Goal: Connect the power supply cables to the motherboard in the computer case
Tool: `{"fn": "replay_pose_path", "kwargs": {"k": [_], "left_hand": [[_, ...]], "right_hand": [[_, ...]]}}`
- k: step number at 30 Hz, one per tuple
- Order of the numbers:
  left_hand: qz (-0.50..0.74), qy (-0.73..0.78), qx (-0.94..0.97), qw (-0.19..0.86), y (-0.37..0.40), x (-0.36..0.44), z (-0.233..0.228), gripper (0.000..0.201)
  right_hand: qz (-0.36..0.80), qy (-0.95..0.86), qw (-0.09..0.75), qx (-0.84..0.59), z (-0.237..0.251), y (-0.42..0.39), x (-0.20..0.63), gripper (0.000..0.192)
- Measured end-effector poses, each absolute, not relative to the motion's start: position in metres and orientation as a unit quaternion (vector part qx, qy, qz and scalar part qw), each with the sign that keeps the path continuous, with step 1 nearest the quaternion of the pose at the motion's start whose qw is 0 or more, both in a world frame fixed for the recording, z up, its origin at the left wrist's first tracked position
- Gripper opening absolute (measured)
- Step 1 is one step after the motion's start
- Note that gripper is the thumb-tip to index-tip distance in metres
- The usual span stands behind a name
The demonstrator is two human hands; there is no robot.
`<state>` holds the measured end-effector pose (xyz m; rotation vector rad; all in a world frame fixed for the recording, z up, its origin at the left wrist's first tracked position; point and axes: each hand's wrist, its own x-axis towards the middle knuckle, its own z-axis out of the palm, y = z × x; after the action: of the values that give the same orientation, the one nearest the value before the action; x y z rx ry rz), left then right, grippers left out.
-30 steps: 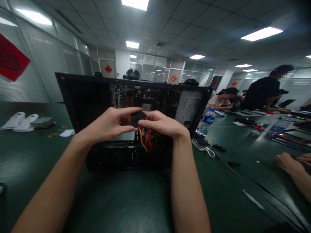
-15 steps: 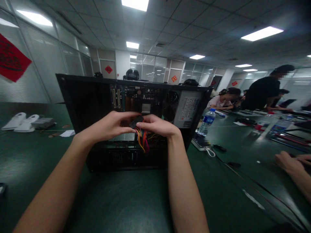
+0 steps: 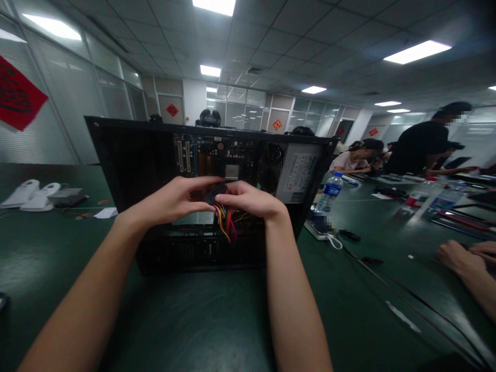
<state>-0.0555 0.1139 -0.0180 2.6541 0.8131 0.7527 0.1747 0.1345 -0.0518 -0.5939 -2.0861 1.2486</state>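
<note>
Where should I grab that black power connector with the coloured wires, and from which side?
Probably grip the black connector by its hard plastic body, pinched from both sides as the left hand and right hand do now. The coloured wires hang from beneath it into the computer case, so come from above, not by the wires.

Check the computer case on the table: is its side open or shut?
Open. The computer case has no side panel facing the camera: motherboard, fan and power supply show inside.
</note>
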Motion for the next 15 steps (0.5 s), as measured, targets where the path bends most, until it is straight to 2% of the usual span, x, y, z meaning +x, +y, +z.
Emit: {"fn": "replay_pose_path", "kwargs": {"k": [8,13,15], "left_hand": [[0.25,0.274,0.923,0.106,0.126,-0.06,-0.023,0.063],[0.263,0.293,0.912,0.12,0.133,-0.063,-0.027,0.062],[0.27,0.299,0.906,0.129,0.134,-0.064,-0.028,0.061]], "right_hand": [[0.436,-0.81,0.298,-0.256,-0.049,0.133,0.172,0.029],[0.226,-0.825,0.391,-0.34,-0.037,0.124,0.163,0.026],[0.135,-0.829,0.421,-0.342,-0.035,0.123,0.158,0.033]]}}
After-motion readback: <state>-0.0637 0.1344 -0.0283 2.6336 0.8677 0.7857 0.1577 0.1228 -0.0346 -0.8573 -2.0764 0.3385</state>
